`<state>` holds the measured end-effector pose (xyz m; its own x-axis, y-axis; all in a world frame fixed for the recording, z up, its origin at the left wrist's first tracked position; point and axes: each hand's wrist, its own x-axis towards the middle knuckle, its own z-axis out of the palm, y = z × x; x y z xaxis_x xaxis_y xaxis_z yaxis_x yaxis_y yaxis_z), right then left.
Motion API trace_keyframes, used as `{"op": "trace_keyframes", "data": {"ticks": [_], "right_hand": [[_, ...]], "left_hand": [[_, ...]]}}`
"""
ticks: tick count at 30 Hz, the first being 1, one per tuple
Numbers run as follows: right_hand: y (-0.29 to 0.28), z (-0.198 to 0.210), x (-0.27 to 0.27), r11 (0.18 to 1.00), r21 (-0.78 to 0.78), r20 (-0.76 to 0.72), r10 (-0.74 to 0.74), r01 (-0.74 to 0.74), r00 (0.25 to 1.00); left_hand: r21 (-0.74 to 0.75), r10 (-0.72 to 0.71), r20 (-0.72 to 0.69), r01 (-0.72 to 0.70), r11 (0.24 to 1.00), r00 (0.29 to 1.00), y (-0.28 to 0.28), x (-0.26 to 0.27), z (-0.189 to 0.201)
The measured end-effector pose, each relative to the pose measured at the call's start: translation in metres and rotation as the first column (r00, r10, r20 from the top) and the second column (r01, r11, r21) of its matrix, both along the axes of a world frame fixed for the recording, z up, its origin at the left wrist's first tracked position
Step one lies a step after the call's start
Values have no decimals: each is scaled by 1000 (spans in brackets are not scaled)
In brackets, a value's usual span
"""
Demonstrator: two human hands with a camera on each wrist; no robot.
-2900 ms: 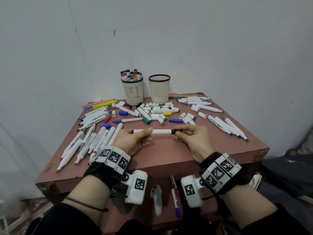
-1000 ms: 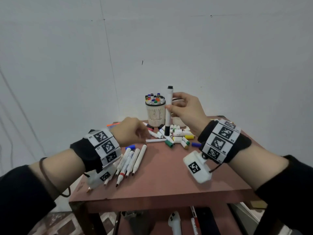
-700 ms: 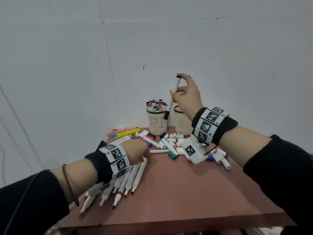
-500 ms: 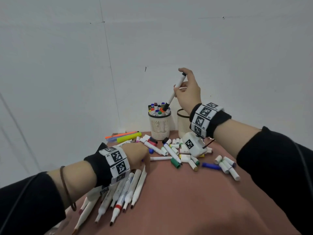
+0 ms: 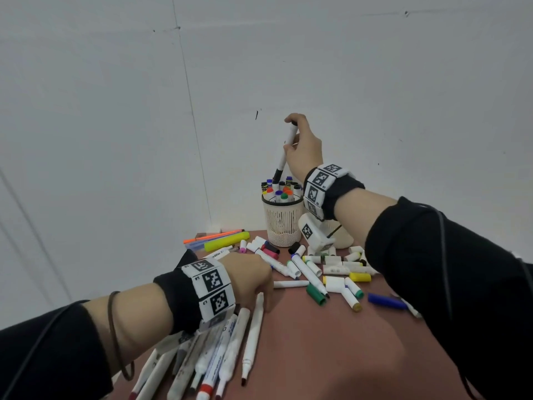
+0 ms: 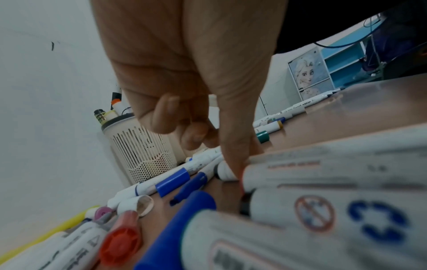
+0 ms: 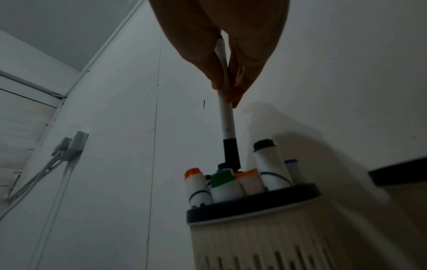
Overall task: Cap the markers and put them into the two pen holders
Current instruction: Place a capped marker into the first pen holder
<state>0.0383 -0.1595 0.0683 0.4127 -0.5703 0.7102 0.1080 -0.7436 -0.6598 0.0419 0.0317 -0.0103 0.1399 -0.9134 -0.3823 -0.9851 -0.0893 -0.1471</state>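
My right hand pinches a white marker with a black cap near its top end. The marker points cap-down, and its cap reaches in among the capped markers standing in the left pen holder. The right wrist view shows the marker just above that crowded holder. The second pen holder is mostly hidden behind my right wrist. My left hand rests on the table with loosely curled fingers and holds nothing. One digit touches down beside loose markers.
Uncapped white markers lie in a row under my left wrist. Loose caps and short markers are scattered in front of the holders, with a green cap and a blue cap nearer me. A yellow highlighter lies at the back left. The brown table stands against white walls.
My right hand has carried the capped marker from the table front up to the left holder and lowered its cap end in among the markers there. The left hand has stayed on the table.
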Motion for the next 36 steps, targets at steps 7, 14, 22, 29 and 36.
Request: {"op": "trace_keyframes", "data": {"ticks": [7, 14, 22, 29, 36], "right_hand": [[-18, -8, 2, 1000, -14, -35, -19, 18, 999], [-25, -28, 4, 999, 9, -158, -43, 45, 986], [-30, -44, 3, 994, -63, -254, -107, 93, 961], [-35, -39, 0, 991, -106, -343, -117, 86, 932], [-33, -32, -8, 980, -199, -478, -122, 28, 870]], "left_hand": [[-104, -36, 22, 38, 994, 999, 9, 7, 0], [-343, 8, -156, -62, 937, 988, 26, 13, 9], [-587, 0, -508, -346, 732, 862, 49, -2, 24], [-552, -106, -800, -654, 517, 591, 62, -27, 28], [-365, -254, -927, -814, 451, 276, 67, -72, 17]]}}
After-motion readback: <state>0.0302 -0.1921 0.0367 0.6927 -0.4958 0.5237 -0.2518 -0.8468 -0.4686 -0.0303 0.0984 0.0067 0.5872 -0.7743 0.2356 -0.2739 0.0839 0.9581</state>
